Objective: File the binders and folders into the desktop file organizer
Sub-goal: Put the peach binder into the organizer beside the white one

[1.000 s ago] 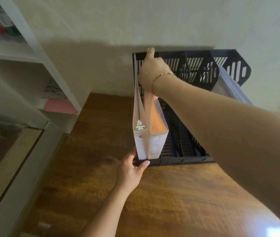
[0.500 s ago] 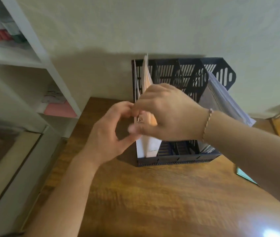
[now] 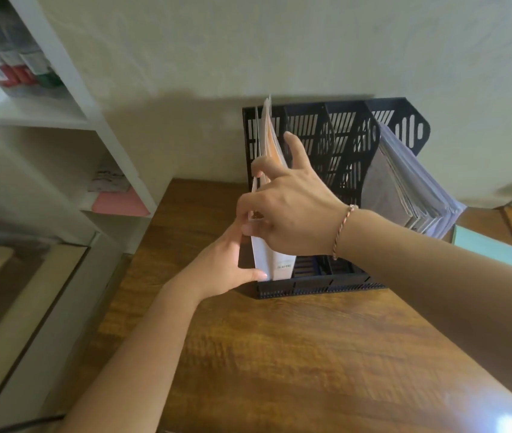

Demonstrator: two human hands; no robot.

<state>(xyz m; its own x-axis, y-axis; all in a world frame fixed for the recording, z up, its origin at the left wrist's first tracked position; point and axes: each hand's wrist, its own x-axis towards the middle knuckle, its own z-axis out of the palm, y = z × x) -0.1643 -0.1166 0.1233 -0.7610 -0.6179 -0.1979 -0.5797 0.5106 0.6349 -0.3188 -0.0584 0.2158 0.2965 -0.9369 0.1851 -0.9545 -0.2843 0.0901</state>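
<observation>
A black slotted desktop file organizer [image 3: 345,145] stands on the wooden desk against the wall. A white binder [image 3: 271,260] with orange pages stands upright in its leftmost slot. My left hand [image 3: 226,264] presses flat against the binder's lower left side, thumb at the spine's bottom. My right hand [image 3: 285,204] pinches the binder's front edge near mid-height, its index finger stretched up along the orange pages. A stack of clear and grey folders [image 3: 410,189] leans out of the rightmost slot. The two middle slots hold nothing that I can see.
A white shelf unit [image 3: 70,114] stands to the left with a pink folder [image 3: 120,203] and some boxes. A pale green folder [image 3: 495,251] lies on the desk at the right, behind my right forearm. Bare wooden desk [image 3: 279,354] stretches in front of the organizer.
My right hand has come down from the binder's top to its front edge. My left hand rose toward the right hand, then settled against the binder's lower left side.
</observation>
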